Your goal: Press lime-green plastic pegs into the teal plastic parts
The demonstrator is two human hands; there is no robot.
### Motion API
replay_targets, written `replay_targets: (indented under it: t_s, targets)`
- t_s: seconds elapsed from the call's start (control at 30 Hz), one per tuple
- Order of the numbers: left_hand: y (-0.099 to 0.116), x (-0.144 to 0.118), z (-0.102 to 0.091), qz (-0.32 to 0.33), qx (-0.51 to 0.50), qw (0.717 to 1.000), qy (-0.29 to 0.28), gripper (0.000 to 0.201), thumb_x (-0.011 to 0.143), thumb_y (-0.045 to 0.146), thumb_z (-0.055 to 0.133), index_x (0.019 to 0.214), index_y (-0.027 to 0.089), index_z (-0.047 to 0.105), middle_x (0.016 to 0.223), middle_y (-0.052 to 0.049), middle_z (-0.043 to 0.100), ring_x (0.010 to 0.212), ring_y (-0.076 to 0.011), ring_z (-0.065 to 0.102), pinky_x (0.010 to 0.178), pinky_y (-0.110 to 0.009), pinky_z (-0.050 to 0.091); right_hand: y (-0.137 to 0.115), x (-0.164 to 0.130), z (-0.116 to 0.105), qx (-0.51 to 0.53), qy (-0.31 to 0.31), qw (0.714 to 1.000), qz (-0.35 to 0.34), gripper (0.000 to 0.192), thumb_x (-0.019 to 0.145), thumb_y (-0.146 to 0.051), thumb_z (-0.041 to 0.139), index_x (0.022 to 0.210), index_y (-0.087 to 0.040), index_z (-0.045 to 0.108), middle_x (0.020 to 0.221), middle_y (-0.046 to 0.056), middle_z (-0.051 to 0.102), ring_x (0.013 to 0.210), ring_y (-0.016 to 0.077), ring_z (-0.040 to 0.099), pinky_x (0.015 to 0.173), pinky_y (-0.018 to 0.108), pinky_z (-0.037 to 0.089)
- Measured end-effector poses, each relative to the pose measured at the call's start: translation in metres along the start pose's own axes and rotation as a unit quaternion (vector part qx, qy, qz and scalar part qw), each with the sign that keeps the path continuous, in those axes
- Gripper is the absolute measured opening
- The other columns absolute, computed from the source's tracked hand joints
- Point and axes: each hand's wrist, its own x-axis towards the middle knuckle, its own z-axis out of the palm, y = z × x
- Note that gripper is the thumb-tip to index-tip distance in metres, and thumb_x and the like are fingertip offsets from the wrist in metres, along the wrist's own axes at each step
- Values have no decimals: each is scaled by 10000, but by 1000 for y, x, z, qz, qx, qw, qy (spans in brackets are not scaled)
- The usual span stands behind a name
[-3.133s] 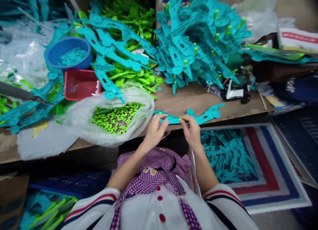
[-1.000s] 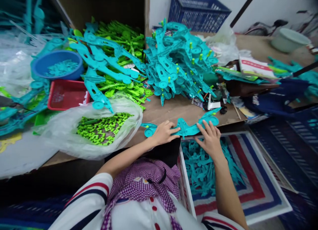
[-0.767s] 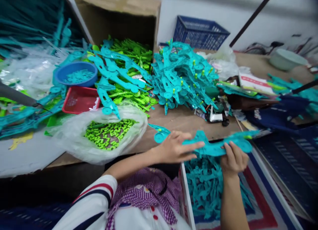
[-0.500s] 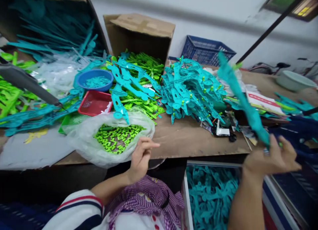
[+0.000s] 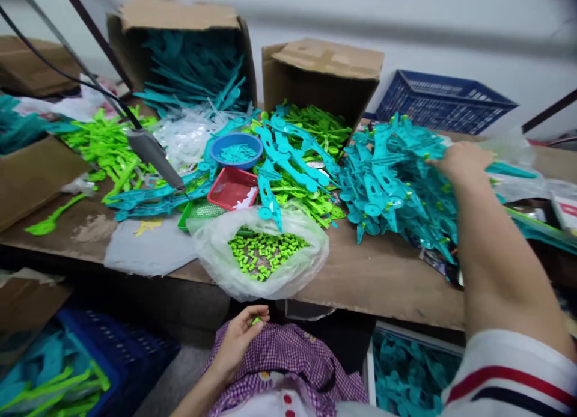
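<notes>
My right hand [image 5: 460,161] reaches far over the table and rests on top of the big pile of teal plastic parts [image 5: 387,182]. Its fingers are curled on a long teal part [image 5: 511,169] that sticks out to the right. My left hand [image 5: 241,339] is low over my lap, below the table edge, pinching a small green peg [image 5: 255,321]. Just above it, a clear plastic bag [image 5: 216,249] lies open on the table with several green pegs [image 5: 265,255] inside.
A blue bowl [image 5: 237,149], a red tray [image 5: 232,187], loose teal and green parts, two open cardboard boxes [image 5: 322,68] [image 5: 180,26] and a blue crate [image 5: 442,101] crowd the brown table [image 5: 383,279]. A grey hanging tool [image 5: 155,155] slants at left. A bin of teal parts [image 5: 406,375] sits below.
My right hand lifted the long teal part from the table edge, swung it up and carried it onto the teal pile. My left hand let go and dropped to my lap. The view turned left.
</notes>
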Motion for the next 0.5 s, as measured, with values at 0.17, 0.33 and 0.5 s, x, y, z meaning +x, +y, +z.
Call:
replay_targets:
  t_s: [0.17, 0.33, 0.5]
  targets:
    - [1, 20, 2, -35, -33, 999, -14, 374, 649, 380, 814, 959, 182, 744, 1002, -86, 735, 918, -213, 660, 852, -313, 490, -118, -55, 28, 42, 56, 989, -128, 505, 941, -671, 369, 1146, -299, 641, 1251, 95, 636, 1183, 342, 524, 969, 589, 385]
    - [11, 27, -2, -53, -39, 997, -40, 322, 629, 351, 779, 901, 179, 757, 906, -69, 729, 785, -181, 624, 724, -288, 464, -242, -83, 139, 97, -133, 962, -220, 535, 913, -468, 562, 1308, -108, 581, 1337, 174, 597, 1218, 331, 547, 986, 456, 444]
    - [6, 19, -34, -58, -47, 997, 7, 269, 618, 330, 743, 844, 184, 756, 823, -42, 708, 680, -143, 578, 664, -266, 434, -271, -61, 191, 14, -138, 977, -165, 527, 907, -281, 535, 1387, -72, 480, 1376, 233, 541, 1234, 363, 501, 990, 484, 377]
